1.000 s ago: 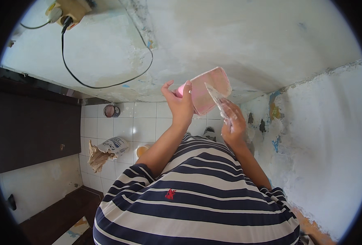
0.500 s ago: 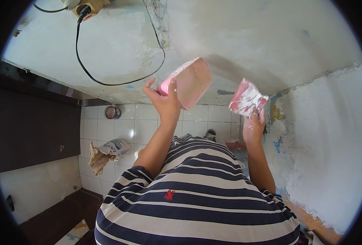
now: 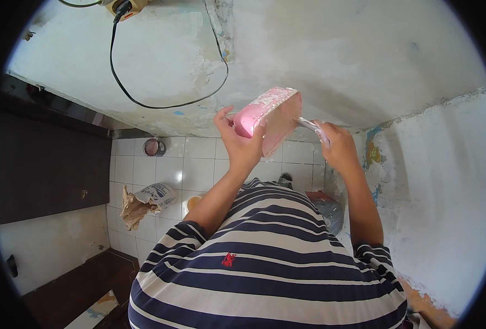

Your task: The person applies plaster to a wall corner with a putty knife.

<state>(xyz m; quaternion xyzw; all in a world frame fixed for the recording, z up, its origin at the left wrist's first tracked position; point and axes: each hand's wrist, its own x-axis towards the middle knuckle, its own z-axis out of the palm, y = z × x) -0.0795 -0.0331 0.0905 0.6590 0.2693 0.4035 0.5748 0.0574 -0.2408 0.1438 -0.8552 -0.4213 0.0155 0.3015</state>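
Note:
A pink plastic tub (image 3: 278,122), crusted with white paste along its side, is tilted in front of the wall. My left hand (image 3: 242,143) is closed around its near left end, thumb at the rim. My right hand (image 3: 339,145) grips a flat putty scraper (image 3: 312,127), smeared white and seen almost edge-on. The scraper's tip meets the tub's open side; whether it reaches inside I cannot tell.
A black cable (image 3: 113,66) loops down the patchy wall (image 3: 330,49) from a socket block (image 3: 126,7). On the tiled floor are a round can (image 3: 154,147), a torn paper sack (image 3: 154,198) and a clear plastic bag (image 3: 330,215). A dark panel (image 3: 45,159) stands at left.
My right hand has turned the scraper from face-on to edge-on and brought it left to the tub. My left hand and the tub have shifted right and rotated slightly.

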